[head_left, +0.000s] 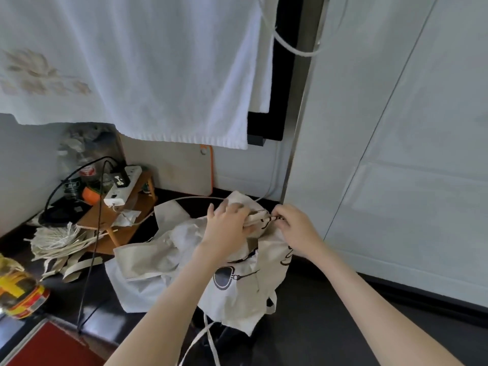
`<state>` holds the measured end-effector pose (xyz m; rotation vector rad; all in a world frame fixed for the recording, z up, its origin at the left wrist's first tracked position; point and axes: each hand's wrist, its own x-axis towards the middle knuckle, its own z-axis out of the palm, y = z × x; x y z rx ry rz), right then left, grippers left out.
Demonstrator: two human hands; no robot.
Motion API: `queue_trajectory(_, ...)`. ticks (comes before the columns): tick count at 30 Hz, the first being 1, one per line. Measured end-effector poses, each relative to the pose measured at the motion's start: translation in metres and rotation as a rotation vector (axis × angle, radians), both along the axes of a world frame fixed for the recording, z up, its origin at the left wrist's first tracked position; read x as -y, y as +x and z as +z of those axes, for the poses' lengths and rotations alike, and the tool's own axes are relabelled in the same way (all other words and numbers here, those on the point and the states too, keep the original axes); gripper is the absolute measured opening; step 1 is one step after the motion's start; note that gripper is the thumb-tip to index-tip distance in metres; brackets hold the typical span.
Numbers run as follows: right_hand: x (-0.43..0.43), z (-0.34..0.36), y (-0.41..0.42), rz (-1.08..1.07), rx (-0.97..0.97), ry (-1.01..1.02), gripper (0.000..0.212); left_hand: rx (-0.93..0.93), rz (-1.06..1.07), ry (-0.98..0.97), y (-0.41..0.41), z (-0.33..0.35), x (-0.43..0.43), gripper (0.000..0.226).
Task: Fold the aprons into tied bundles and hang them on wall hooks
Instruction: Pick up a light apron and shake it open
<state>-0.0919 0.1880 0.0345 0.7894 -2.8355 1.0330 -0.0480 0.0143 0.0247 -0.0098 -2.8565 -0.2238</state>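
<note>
**Position.** The bundle, a gathered roll of beige apron cloth, sits under and between the fingers of both hands, raised slightly off the heap of loose aprons that lies beneath the palms on the dark counter.

**Hands.** The left hand is curled over the roll from above and clamps it. The right hand is closed to a pinch just beside the left fingertips. It appears to hold a tie end or a fold at the roll's end; which one cannot be told. A long strap arcs away beyond the left fingers. More straps trail back toward the wrists, off the near edge of the heap.

**Handling assessment.**
- The cloth is judged light, soft and limp.
- It has no stiffness of its own, so the roll will likely spring open if the clamp is released before it is tied.
- It is not fragile and not slippery.
- The best hold is across the roll's middle with one hand, leaving the other free to work the strap near its end.
- Loose straps may snag the aprons below when the roll is lifted.

**Surroundings.** A white towel hangs above and beyond the fingers.
</note>
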Motion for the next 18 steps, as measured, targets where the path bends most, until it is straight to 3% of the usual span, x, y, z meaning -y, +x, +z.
queue_trajectory(2,-0.023,0.017,0.012,-0.038,-0.051,-0.051,0.013,0.075,-0.047,0.098,0.008,0.016,-0.024,0.038)
queue_trajectory(12,-0.172,0.06,0.11,-0.197,-0.197,-0.173,0.013,-0.018,-0.18,0.338,0.099,0.071,-0.168,0.028)
queue_trajectory(18,-0.269,0.05,0.202,-0.33,-0.154,-0.099,0.071,-0.027,-0.058,0.479,0.166,0.075,-0.261,0.025)
